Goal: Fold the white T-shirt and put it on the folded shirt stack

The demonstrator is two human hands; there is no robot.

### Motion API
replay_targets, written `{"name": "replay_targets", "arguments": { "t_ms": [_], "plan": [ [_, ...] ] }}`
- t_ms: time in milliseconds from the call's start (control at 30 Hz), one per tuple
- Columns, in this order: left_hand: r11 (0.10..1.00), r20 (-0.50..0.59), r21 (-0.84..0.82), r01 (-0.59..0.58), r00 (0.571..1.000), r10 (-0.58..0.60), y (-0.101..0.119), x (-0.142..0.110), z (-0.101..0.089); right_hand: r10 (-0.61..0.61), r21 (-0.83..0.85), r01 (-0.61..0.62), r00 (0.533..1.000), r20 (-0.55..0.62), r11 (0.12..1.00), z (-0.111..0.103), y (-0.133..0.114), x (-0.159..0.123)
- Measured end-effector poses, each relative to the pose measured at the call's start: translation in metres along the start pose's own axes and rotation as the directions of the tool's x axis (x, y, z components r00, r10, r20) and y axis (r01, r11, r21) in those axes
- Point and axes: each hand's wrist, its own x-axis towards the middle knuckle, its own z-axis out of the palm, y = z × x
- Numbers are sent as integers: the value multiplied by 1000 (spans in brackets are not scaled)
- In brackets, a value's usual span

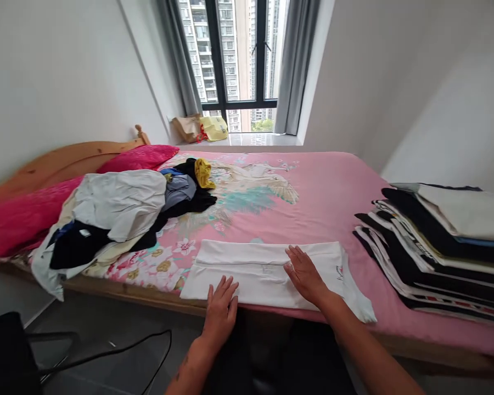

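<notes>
We see the white garment [251, 286] lying folded along the near edge of the bed [333, 192], its faint print too small for us to read. Our right hand [306, 276] lies over it, fingers straight and close together, while our left hand [222, 307] overlaps its near edge, fingers extended, slightly apart; we cannot tell how firmly either presses. The clothes stack [448, 269] is cut off at right, and the jumbled heap [119, 203] hides its own lower layers from us.

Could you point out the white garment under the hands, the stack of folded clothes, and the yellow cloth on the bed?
White garment [261, 281]: head view, the middle of its flat upper side.
Folded clothes [444, 258]: head view, the layered side of the stack.
Yellow cloth [205, 173]: head view, its crumpled middle.
</notes>
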Motion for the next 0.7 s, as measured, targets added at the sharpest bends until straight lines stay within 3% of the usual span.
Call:
{"name": "replay_targets", "arguments": {
  "t_ms": [167,267,333,433,567,633,700],
  "plan": [
    [984,39,161,76,996,-83,-50,11,-28,94,-188,-50,969,230,981,35,-18,-2],
    [969,129,217,120,980,-151,-78,18,-41,135,-240,-80,965,226,968,41,-21,-7],
    [960,112,224,169,974,-198,-90,23,-44,149,-261,-97,971,187,960,39,-29,-7],
    [967,24,206,152,987,-161,-95,35,-42,48,-258,-16,992,120,966,36,-53,-3],
    [987,78,151,-56,996,44,-91,59,-43,-54,-220,85,988,145,972,40,-89,12],
    [986,104,145,-81,992,66,-95,69,-50,20,-234,19,987,161,972,46,-98,19],
    [986,87,164,-27,996,13,-101,77,-59,161,-261,-111,970,181,959,54,-99,22]
  ]
}}
